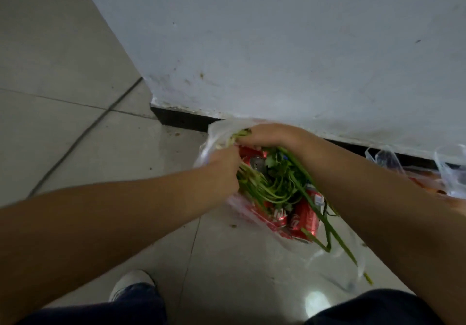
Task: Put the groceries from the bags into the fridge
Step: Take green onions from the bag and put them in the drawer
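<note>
Left hand [222,170] grips stringy greens [272,186].

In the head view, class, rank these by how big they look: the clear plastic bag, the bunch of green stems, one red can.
1. Clear plastic bag, which holds the others.
2. Bunch of green stems, spilling past the bag's edge.
3. Red can, smallest.

Just one view here, head-mounted, tilted steeply down at the floor [75,77] from standing or stooped height. It faces a white wall [277,34] filling 12 to 2 o'clock. Pretty close in: both forearms reach up from 7 and 4 o'clock, shoes [131,284] at 6. Wide lens bends the edges. No second view to overlap with.
</note>
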Tool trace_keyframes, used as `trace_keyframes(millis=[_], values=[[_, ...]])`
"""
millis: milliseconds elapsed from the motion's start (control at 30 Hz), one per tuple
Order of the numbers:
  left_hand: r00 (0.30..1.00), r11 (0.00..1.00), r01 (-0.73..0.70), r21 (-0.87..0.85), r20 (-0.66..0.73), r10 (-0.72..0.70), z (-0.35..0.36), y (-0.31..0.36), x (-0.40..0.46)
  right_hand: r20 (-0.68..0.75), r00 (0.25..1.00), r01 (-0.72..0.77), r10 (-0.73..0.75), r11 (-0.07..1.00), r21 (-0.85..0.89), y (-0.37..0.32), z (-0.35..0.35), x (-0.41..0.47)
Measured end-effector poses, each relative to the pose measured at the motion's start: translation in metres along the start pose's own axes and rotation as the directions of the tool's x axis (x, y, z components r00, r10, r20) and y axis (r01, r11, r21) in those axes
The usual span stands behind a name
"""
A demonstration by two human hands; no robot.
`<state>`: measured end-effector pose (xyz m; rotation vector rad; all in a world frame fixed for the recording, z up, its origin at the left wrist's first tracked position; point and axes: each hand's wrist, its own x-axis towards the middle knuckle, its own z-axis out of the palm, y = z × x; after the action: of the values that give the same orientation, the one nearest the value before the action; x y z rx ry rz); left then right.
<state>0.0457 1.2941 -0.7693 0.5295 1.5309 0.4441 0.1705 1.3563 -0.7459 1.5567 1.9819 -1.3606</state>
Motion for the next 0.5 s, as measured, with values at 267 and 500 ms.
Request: trace_keyframes(millis=[267,500], values=[[0.962,0.997,0.074,-0.007,0.263,-0.069,-0.014,0.068,-0.004,0.082,0.996,-0.062,0.045,0.973,0.223,0.031,-0.056,-0.048],[0.951,0.982,0.165,0.087,0.248,-0.182,-0.014,0.091,-0.049,-0.040,0.997,-0.025,0.065,0.771,0.636,0.027,-0.051,-0.122]])
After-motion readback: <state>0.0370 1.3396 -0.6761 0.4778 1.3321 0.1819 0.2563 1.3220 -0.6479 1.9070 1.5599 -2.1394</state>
